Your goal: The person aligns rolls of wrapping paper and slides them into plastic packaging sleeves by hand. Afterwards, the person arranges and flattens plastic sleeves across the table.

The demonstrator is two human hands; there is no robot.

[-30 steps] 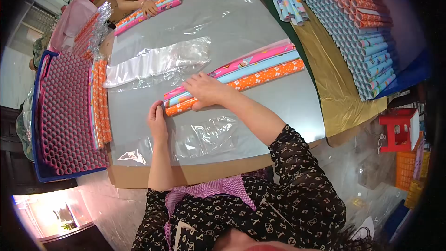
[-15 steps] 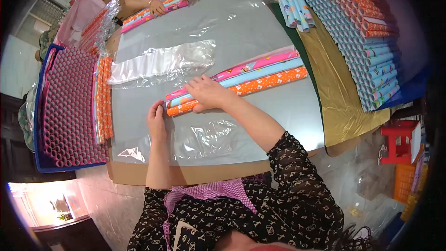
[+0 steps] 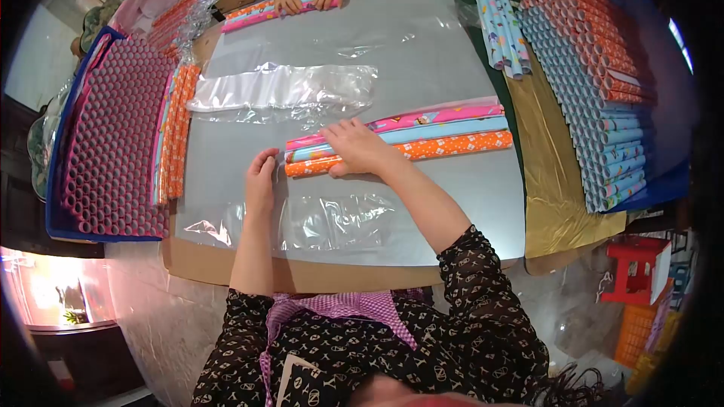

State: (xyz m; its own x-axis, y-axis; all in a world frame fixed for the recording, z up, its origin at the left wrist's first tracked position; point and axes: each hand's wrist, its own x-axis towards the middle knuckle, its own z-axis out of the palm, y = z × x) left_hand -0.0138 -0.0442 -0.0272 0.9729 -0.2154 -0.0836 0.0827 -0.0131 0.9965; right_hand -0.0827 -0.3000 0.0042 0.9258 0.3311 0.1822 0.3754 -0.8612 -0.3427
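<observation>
Three patterned rolls, pink [image 3: 452, 114], light blue [image 3: 460, 129] and orange [image 3: 460, 145], lie side by side on the grey table sheet [image 3: 422, 215]. My right hand [image 3: 354, 147] rests across them near their left ends, fingers spread over the top. Just left of those ends is my left hand [image 3: 262, 173], its fingers and thumb pinched together; what they hold, if anything, is too small to make out. Flat clear plastic sleeves lie beyond the rolls [image 3: 283, 90] and nearer my body [image 3: 332, 220].
A blue bin [image 3: 113, 238] of pink rolls stands at the left, with orange rolls [image 3: 177, 132] beside it. Stacked blue and orange rolls [image 3: 573, 75] rise at the right. Across the table, a co-worker's hands [image 3: 309, 0] rest on other rolls. A red stool [image 3: 637, 271] stands lower right.
The view has shifted. My left hand has moved slightly away from the roll ends, leaving a small gap. The co-worker's two hands are now both on the far rolls.
</observation>
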